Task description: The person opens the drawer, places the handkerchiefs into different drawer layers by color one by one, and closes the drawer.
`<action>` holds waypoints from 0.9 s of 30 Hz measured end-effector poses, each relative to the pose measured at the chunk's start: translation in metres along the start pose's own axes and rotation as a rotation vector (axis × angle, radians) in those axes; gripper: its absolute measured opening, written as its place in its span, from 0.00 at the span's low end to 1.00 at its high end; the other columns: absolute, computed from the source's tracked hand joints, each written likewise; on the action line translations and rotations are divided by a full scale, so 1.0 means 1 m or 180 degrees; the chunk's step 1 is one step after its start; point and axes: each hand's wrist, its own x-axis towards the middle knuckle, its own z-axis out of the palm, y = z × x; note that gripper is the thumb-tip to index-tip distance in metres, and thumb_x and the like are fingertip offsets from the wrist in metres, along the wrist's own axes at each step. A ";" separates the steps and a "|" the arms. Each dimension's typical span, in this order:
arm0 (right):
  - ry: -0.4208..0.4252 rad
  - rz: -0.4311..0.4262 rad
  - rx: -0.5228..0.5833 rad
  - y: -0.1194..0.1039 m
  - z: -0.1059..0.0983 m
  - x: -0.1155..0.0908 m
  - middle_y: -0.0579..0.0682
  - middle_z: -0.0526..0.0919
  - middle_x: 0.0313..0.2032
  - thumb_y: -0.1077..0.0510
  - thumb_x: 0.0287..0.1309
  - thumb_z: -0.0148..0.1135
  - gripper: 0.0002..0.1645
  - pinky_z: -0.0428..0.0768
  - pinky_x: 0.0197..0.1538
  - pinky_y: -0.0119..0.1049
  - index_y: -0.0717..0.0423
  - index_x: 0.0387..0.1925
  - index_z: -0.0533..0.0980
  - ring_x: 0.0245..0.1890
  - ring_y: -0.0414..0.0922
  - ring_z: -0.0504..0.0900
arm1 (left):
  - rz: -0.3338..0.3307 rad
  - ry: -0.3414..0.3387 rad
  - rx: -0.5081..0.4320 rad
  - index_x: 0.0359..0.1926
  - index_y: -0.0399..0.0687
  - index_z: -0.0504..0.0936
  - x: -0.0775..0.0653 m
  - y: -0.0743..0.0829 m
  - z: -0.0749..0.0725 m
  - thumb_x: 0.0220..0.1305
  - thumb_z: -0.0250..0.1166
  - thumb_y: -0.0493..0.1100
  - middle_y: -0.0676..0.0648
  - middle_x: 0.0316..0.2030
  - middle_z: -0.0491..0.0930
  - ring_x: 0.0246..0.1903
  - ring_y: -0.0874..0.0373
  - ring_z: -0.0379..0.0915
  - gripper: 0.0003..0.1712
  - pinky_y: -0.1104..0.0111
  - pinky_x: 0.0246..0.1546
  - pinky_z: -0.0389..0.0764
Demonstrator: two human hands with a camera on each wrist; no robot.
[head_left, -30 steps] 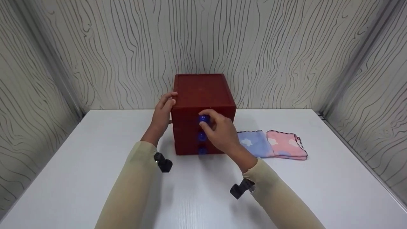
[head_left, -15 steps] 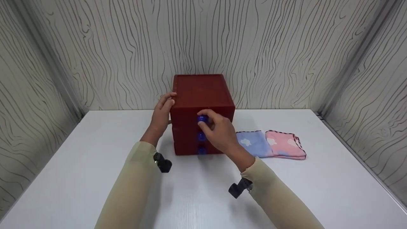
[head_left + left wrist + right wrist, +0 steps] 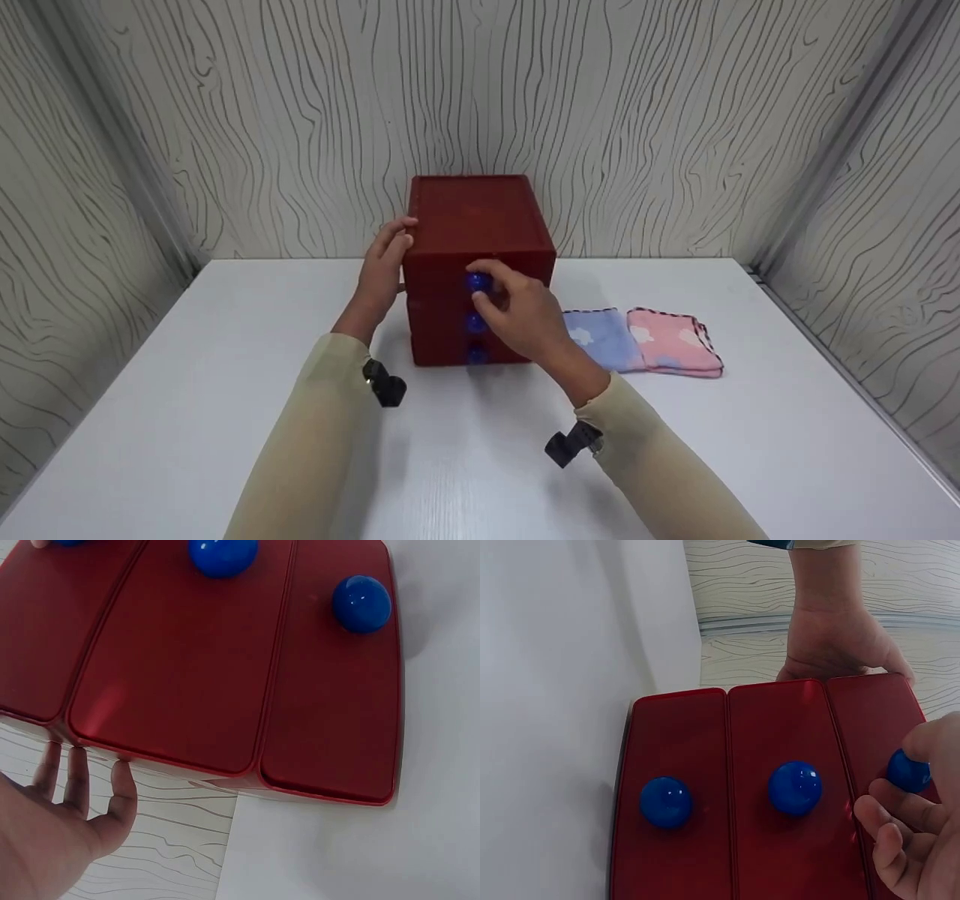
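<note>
A dark red cabinet (image 3: 480, 214) with three drawers stands at the back of the table, each front bearing a round blue knob. My left hand (image 3: 381, 262) rests against the cabinet's left side, its fingertips at the upper edge; the left wrist view shows those fingers (image 3: 77, 778) lying along the side wall. At the top drawer my right hand (image 3: 521, 307) has thumb and index finger around the blue knob (image 3: 478, 282). The right wrist view shows the knob (image 3: 909, 771) between these two, the other fingers curled loosely. All three drawer fronts look flush.
Right of the cabinet lie a folded blue cloth (image 3: 600, 337) and a folded pink cloth (image 3: 671, 341) with white patches. The white table (image 3: 247, 375) ends at wood-patterned walls (image 3: 480, 90) behind and on both sides.
My right thumb has shifted slightly lower on the knob, showing more of it. The left hand, cabinet and cloths stay in place.
</note>
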 end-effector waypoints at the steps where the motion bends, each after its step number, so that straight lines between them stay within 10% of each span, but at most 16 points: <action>1: 0.0020 -0.0030 -0.0011 0.000 0.000 -0.001 0.41 0.74 0.24 0.53 0.62 0.60 0.17 0.71 0.23 0.32 0.37 0.53 0.76 0.24 0.37 0.72 | 0.0001 0.0005 -0.0001 0.63 0.58 0.68 0.000 0.000 0.000 0.74 0.43 0.51 0.46 0.63 0.68 0.53 0.51 0.71 0.21 0.51 0.43 0.79; 27: -0.0140 -0.0341 0.0067 0.007 -0.002 -0.023 0.37 0.79 0.22 0.57 0.55 0.61 0.07 0.73 0.24 0.29 0.44 0.33 0.83 0.22 0.34 0.71 | 0.0028 -0.0078 -0.0033 0.66 0.56 0.66 -0.001 -0.001 -0.001 0.75 0.42 0.52 0.47 0.66 0.65 0.57 0.49 0.70 0.23 0.47 0.48 0.77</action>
